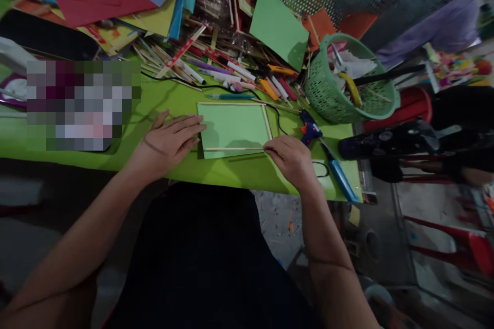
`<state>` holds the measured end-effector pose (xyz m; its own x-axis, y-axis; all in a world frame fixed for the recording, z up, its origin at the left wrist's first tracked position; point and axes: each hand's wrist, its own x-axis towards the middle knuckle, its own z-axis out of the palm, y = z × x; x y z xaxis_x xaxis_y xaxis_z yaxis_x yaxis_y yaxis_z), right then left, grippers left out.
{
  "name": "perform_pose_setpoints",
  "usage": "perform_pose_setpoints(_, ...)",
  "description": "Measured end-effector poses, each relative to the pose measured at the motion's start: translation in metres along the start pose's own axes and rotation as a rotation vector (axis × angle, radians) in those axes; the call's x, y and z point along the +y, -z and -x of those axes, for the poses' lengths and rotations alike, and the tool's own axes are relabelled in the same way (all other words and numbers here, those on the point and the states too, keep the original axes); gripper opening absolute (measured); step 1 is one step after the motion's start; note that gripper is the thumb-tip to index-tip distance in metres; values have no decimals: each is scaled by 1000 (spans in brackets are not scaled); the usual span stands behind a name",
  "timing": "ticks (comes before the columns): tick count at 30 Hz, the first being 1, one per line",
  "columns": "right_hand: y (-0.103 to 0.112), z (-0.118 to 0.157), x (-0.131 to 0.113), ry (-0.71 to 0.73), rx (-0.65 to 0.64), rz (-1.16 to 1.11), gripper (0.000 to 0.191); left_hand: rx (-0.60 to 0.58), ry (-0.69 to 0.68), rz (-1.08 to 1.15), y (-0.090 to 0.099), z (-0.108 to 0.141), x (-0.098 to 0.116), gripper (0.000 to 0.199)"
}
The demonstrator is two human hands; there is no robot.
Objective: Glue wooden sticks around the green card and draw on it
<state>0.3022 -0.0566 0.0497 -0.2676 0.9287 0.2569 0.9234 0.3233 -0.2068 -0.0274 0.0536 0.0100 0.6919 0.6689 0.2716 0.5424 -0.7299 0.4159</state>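
A light green sheet [235,126] lies on the green table, with thin wooden sticks along its top and right edges. My left hand [165,144] rests flat at the sheet's left edge, fingers stretched out and holding nothing. Near the lower right corner, my right hand [289,157] pinches the right end of a thin stick [235,149], which lies across the sheet close to its bottom edge. A blue glue gun [310,127] is just to the right of the sheet, above my right hand.
Behind the sheet are markers [241,69], loose sticks and coloured papers. A green basket [347,82] stands at the back right. A blue cutter [342,180] lies near the table's right edge. A black cord crosses behind the sheet; a blurred-out item is at left.
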Motion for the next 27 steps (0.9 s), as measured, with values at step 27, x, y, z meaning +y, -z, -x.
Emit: perform_pose_setpoints(27, -6, 3, 2, 41, -99, 75, 18, 82, 25, 85, -4, 28, 25, 24)
